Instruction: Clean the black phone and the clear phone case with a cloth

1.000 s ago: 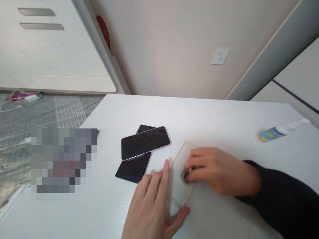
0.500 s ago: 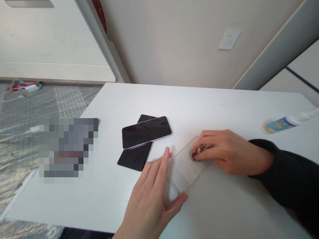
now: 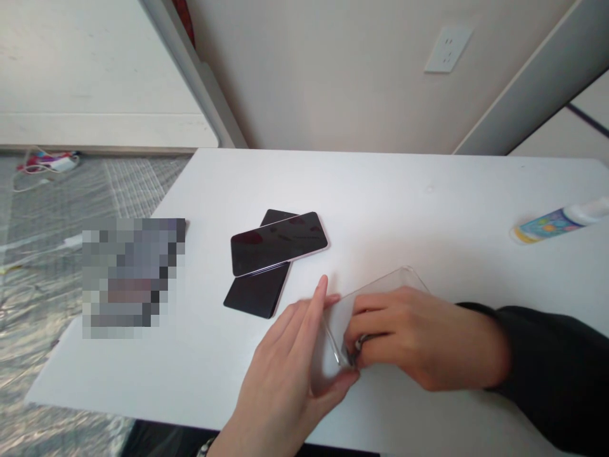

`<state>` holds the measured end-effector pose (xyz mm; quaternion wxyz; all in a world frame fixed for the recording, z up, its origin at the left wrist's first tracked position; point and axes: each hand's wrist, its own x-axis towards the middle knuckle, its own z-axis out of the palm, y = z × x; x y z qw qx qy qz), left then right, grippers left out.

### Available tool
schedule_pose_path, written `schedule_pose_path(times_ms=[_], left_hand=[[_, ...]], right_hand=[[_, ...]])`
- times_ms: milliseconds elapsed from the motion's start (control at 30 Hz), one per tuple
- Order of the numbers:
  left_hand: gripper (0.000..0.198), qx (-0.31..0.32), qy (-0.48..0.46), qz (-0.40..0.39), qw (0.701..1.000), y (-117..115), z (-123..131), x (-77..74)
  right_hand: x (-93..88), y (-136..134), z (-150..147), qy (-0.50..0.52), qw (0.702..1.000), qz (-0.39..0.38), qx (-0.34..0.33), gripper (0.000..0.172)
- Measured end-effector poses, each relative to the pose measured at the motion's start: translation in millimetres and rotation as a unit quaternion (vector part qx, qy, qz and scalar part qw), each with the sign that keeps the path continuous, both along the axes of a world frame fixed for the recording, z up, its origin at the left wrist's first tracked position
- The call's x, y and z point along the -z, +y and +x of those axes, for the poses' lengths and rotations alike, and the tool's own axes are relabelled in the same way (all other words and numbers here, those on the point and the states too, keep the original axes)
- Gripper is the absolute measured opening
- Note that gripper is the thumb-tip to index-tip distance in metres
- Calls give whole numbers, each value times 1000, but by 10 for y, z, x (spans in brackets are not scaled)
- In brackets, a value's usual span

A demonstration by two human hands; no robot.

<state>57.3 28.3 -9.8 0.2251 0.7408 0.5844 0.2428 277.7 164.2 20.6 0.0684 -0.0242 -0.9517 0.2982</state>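
Observation:
A clear, see-through phone case [image 3: 385,282] lies on the white table under both hands. My left hand [image 3: 290,362] grips its left end, with the thumb at the near edge and the fingers along the far side. My right hand [image 3: 394,336] is closed over the case's near left corner, its fingertips pressing a small crumpled dark-and-white cloth [image 3: 362,341] against it. Most of that cloth is hidden by the fingers. Just beyond my left hand a phone [image 3: 280,243] with a black screen rests crosswise on another flat black phone-shaped item [image 3: 257,297].
At the right of the white table [image 3: 371,190] is a white spray bottle [image 3: 549,226] with a colourful label. A blurred-out flat item [image 3: 137,273] sits by the left edge. A wall with a socket [image 3: 448,49] rises behind the table.
My right hand has moved left and nearer to me with the cloth, from the middle of the case to its near left corner. The case has turned slightly; my left hand still grips it.

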Motion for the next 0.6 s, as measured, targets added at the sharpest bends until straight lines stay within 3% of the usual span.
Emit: schedule_pose_path(times_ms=[167,300,367,500,600], left_hand=[[107,12,25,13,1000,3,3,-3],[94,10,27,20,999,5,-7,13],[93,3,37,24,999,4,-8,22],[92,-19,87,36,995,8,3,25],[91,-22,133,78,988,12,13,30]], right_hand=[[-95,194,184,-66,994,25,83,37],[-5,25,52,11,998,59,27,22],[29,-28,-7,25,993,112,5,16],[6,102,78,-21,968,228,102,22],[22,64,77,-14,964,221,149,21]])
